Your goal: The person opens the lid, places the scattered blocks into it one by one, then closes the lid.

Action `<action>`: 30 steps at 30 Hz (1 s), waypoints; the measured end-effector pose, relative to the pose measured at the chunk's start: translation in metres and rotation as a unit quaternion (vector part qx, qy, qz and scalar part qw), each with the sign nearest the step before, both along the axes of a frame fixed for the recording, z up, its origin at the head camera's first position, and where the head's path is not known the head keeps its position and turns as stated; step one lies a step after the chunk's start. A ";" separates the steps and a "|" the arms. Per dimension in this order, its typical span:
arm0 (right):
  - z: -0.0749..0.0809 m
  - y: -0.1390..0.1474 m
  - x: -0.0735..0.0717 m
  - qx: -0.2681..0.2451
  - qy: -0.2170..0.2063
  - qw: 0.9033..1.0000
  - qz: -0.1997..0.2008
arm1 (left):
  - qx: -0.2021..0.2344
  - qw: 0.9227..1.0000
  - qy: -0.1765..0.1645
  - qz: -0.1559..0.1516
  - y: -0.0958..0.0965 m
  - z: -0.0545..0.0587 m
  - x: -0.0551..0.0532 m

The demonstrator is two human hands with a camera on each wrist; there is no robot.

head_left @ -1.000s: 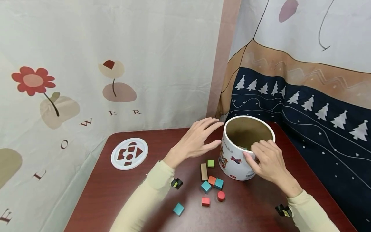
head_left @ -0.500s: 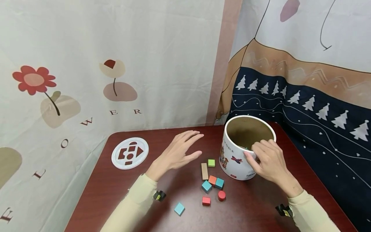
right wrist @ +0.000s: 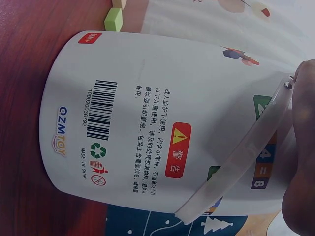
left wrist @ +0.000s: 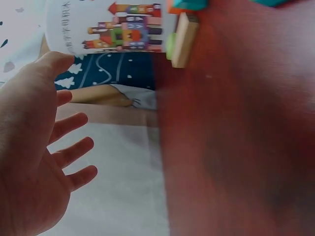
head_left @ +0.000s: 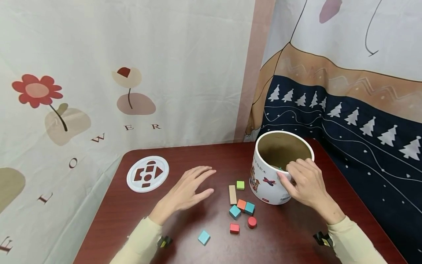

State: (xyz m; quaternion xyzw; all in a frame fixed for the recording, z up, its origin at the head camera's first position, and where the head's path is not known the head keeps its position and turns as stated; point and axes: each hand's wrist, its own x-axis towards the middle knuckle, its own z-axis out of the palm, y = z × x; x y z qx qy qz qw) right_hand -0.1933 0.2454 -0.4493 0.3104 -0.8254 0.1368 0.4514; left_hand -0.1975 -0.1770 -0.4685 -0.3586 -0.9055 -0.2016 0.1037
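A white printed bucket stands upright at the right back of the table, its open mouth facing up. My right hand grips the near right rim, fingers over the edge and thumb outside. In the right wrist view a pale strap handle hangs across the bucket's side. My left hand hovers over the table with fingers spread and nothing in it. Right of it lie a wooden plank block, a green block, an orange block and teal blocks.
Nearer the front are a red block, a red cylinder and a light blue block. A white round lid with shaped cut-outs lies at the left back. Printed curtains hang behind the table.
My left hand has drawn back from beside the bucket, moving left and toward the front of the table. The right hand stays at the rim; bucket and blocks hold their places.
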 end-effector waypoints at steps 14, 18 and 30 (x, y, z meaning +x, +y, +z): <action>-0.002 0.001 0.000 -0.003 -0.007 1.000 -0.004 | -0.048 0.999 0.005 -0.003 -0.026 -0.045 0.053; -0.002 0.001 0.000 -0.005 0.000 1.000 0.001 | -0.055 0.998 0.006 -0.016 -0.025 -0.050 0.064; -0.003 0.002 0.001 -0.008 -0.004 1.000 0.002 | -0.085 0.996 -0.002 -0.018 -0.027 -0.052 0.089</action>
